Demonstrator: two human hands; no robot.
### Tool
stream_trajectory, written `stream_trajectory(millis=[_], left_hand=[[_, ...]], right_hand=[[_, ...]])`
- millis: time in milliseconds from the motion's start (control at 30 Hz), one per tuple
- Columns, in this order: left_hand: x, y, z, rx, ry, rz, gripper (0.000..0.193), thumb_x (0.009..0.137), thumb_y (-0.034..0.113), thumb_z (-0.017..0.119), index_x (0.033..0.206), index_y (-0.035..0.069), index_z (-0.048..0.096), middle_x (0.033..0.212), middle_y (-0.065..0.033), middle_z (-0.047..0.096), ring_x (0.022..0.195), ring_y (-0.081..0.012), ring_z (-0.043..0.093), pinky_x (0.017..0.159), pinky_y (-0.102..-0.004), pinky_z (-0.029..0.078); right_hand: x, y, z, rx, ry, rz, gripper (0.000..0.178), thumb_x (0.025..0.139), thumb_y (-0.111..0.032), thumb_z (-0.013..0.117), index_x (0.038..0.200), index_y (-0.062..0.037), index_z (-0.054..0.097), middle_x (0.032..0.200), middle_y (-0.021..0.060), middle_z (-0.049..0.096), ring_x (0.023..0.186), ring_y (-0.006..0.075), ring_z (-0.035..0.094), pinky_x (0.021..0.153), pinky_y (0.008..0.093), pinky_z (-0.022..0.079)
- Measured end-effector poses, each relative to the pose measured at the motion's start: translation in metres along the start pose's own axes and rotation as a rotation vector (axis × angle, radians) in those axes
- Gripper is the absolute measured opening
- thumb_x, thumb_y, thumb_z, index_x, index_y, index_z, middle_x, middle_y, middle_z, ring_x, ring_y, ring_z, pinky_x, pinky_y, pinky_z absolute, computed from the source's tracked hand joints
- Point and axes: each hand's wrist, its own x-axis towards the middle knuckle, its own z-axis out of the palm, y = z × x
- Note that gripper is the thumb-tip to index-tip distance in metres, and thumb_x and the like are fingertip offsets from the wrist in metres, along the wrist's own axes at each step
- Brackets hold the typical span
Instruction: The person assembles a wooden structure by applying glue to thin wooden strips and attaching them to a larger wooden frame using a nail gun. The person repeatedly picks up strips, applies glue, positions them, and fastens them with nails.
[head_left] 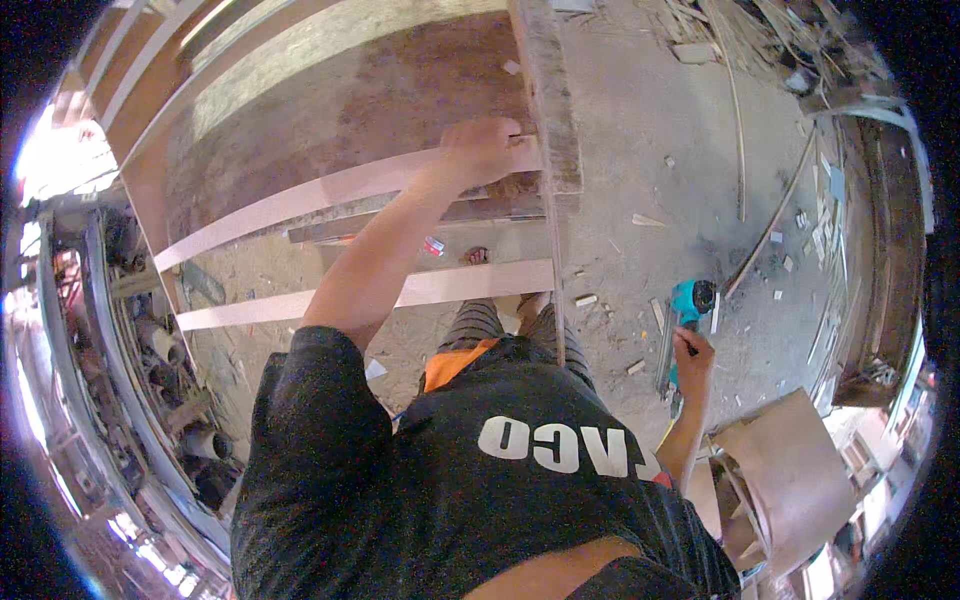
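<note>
My left hand (482, 150) is closed over the right end of a pale wooden slat (300, 203), where the slat meets a long upright side board (550, 225). The fingertips are partly hidden, so their exact hold is hard to see. Another pale slat (470, 279) runs across the frame, closer to my legs. Off to the right, outside the frame, my right hand (692, 350) is wrapped around the handle of a teal and black nail gun (690, 298). The gun is held apart from the wood.
Beyond my left hand lies a wide brown panel (340, 100) within the frame, with more slats (150, 60) at far left. Wood scraps (648, 220) litter the dusty floor. A bent brown sheet (790, 470) stands at lower right. Pipes and lumber (160, 340) line the left side.
</note>
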Motion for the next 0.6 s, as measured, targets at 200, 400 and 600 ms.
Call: stream_trajectory(millis=[200, 400, 600], left_hand=[[-0.016, 0.04, -0.024, 0.222, -0.003, -0.104, 0.076, 0.086, 0.074, 0.063, 0.12, 0.007, 0.075, 0.118, -0.0196, 0.075, 0.112, -0.0377, 0.072, 0.098, -0.0545, 0.053], [-0.011, 0.023, -0.009, 0.107, 0.003, -0.065, 0.083, 0.08, 0.077, 0.069, 0.12, 0.005, 0.075, 0.116, -0.0216, 0.075, 0.113, -0.0389, 0.071, 0.097, -0.0525, 0.054], [-0.013, 0.02, -0.006, 0.097, 0.119, -0.009, 0.074, 0.079, 0.075, 0.072, 0.115, 0.011, 0.077, 0.11, -0.0209, 0.076, 0.108, -0.0402, 0.072, 0.094, -0.0507, 0.056]], right_hand=[[-0.008, -0.031, -0.001, -0.005, 0.016, -0.021, 0.02, 0.095, -0.009, 0.072, 0.112, -0.0017, 0.078, 0.089, 0.0062, 0.07, 0.069, 0.0118, 0.059, 0.064, 0.0296, 0.049], [-0.011, -0.024, 0.006, 0.006, 0.012, -0.113, 0.02, 0.095, -0.008, 0.072, 0.112, -0.0033, 0.079, 0.097, 0.0084, 0.074, 0.08, 0.0166, 0.065, 0.074, 0.0324, 0.053], [-0.015, -0.028, 0.007, -0.026, -0.016, -0.085, 0.02, 0.094, -0.008, 0.073, 0.112, -0.0041, 0.079, 0.096, 0.0088, 0.073, 0.079, 0.0165, 0.065, 0.073, 0.0322, 0.052]])
